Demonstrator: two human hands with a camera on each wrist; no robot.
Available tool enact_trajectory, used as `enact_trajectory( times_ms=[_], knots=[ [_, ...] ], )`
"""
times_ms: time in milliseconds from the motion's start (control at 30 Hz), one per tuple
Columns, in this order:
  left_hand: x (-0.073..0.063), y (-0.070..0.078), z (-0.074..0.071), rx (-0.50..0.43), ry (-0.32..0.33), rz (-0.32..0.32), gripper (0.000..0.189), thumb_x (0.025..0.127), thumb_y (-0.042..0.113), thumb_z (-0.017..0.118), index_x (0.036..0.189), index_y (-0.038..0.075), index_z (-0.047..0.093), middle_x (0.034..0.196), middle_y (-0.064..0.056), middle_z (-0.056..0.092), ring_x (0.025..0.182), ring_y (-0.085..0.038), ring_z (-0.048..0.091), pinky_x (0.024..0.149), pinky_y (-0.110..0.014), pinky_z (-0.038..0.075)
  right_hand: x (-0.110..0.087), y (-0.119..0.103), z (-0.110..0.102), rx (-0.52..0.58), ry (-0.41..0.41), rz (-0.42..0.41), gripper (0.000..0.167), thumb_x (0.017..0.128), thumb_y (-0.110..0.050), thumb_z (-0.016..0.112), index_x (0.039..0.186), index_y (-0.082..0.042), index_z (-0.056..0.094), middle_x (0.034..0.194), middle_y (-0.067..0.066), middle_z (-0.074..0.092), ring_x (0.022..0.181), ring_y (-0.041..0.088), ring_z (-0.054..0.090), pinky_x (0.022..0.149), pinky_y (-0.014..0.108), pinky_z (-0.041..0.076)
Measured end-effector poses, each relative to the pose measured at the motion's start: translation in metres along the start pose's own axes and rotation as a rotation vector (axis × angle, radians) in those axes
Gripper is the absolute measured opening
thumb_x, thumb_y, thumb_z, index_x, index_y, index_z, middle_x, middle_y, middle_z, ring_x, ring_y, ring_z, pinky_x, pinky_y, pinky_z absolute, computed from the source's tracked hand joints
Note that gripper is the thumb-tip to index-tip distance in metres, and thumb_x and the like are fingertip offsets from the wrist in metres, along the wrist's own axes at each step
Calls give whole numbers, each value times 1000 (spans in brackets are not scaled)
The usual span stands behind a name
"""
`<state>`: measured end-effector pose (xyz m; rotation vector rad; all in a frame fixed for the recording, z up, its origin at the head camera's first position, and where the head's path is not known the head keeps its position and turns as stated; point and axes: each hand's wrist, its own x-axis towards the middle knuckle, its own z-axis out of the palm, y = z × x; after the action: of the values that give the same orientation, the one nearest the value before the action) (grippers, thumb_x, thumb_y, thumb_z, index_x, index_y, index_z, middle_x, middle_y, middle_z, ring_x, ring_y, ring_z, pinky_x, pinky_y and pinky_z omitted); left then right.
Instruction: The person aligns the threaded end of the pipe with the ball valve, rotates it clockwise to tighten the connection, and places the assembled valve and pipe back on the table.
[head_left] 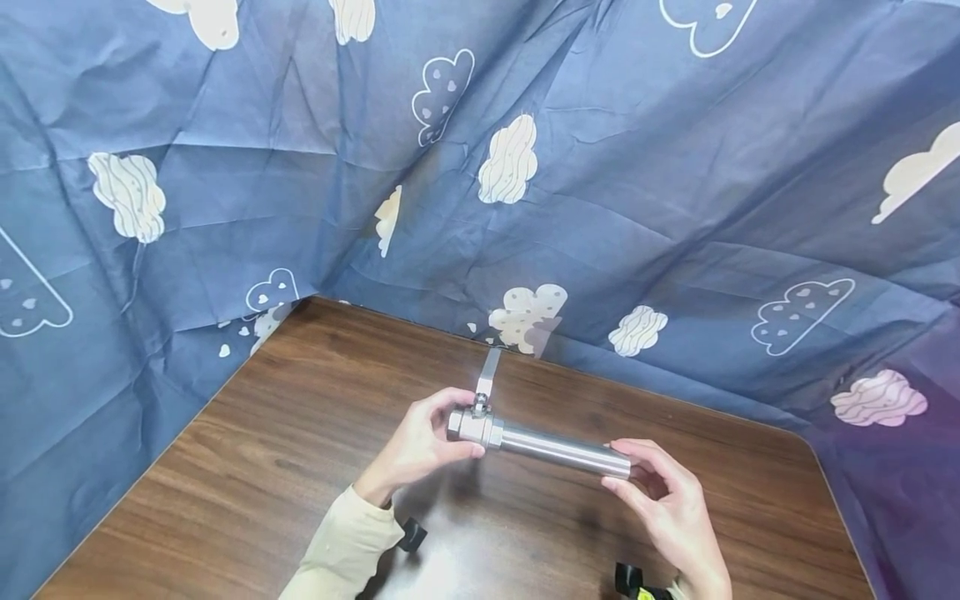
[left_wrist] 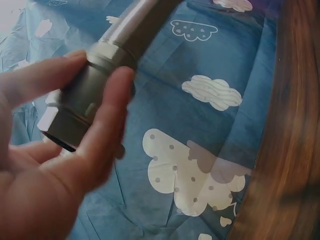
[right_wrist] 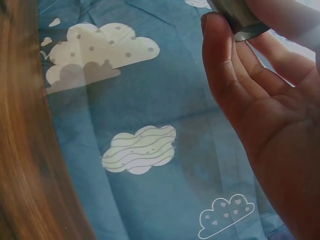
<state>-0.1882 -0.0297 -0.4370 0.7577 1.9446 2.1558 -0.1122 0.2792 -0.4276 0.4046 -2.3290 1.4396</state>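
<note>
A silver ball valve [head_left: 472, 427] joined to a straight metal pipe [head_left: 562, 447] is held up over the wooden table. My left hand [head_left: 420, 442] grips the valve body, thumb on the near side and fingers on the far side. From the valve's top the flat lever handle [head_left: 489, 373] points away toward the back. At the pipe's other end, my right hand [head_left: 671, 500] pinches the tube between thumb and fingers. The left wrist view shows the valve's hexagonal open end [left_wrist: 60, 125] facing the palm. In the right wrist view the pipe's end [right_wrist: 242, 22] sits between the fingertips.
The brown wooden table [head_left: 300, 417] lies under both hands. Blue cloth [head_left: 600, 167] with printed clouds hangs along the table's back and sides. Black straps [head_left: 411, 535] are near the wrists.
</note>
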Motion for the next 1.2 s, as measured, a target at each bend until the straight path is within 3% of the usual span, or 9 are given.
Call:
enact_trajectory(
  times_ms=[167, 300, 400, 533, 667, 867, 1200],
  knots=[
    [0, -8, 2, -84, -49, -179, 56, 73, -10, 73, 124, -11, 52, 108, -27, 63, 83, -16, 67, 77, -35, 62, 0, 10, 0, 3, -28, -11, 47, 68, 15, 77, 111, 2, 64, 107, -6, 66, 84, 2, 65, 71, 15, 56],
    [1, -21, 1, -150, -76, -221, 52, 73, -14, 70, 122, -13, 52, 110, -28, 62, 80, -20, 69, 74, -44, 62, 0, 18, 3, 10, -47, -8, 45, 69, 12, 78, 111, 1, 64, 106, 1, 67, 86, 2, 65, 74, 15, 57],
    [3, -28, -1, -35, -51, -195, 51, 72, -10, 74, 120, -11, 56, 110, -26, 64, 83, -16, 67, 77, -36, 62, 1, 26, 7, 2, -50, 30, 43, 71, 7, 79, 110, -1, 65, 105, 6, 68, 87, 0, 65, 76, 15, 57],
    [5, -35, -8, 274, 11, -172, 52, 70, 5, 82, 118, -4, 64, 109, -18, 69, 90, -15, 64, 84, -24, 54, 2, 36, 17, -80, -62, 126, 39, 73, -6, 82, 108, -9, 68, 100, 5, 69, 84, -1, 63, 74, 15, 57],
    [6, -46, -16, 485, 42, -206, 56, 67, 14, 86, 118, 1, 66, 113, -15, 70, 100, -21, 64, 95, -33, 52, 1, 49, 29, -153, -113, 180, 38, 72, -10, 84, 106, -11, 68, 96, 3, 69, 80, 0, 61, 72, 19, 58],
    [10, -59, -23, 572, 16, -243, 61, 65, 16, 87, 120, 1, 66, 116, -17, 68, 101, -25, 64, 98, -44, 51, 2, 66, 41, -210, -195, 253, 38, 71, -8, 84, 105, -8, 66, 92, 4, 68, 76, 2, 60, 69, 19, 56],
    [17, -73, -22, 658, -72, -223, 51, 66, 16, 86, 112, 6, 69, 93, -6, 72, 76, -11, 58, 76, -30, 54, 3, 78, 44, -315, -296, 323, 36, 74, -13, 83, 105, -8, 65, 94, 2, 67, 77, 8, 58, 66, 19, 52]
  ],
)
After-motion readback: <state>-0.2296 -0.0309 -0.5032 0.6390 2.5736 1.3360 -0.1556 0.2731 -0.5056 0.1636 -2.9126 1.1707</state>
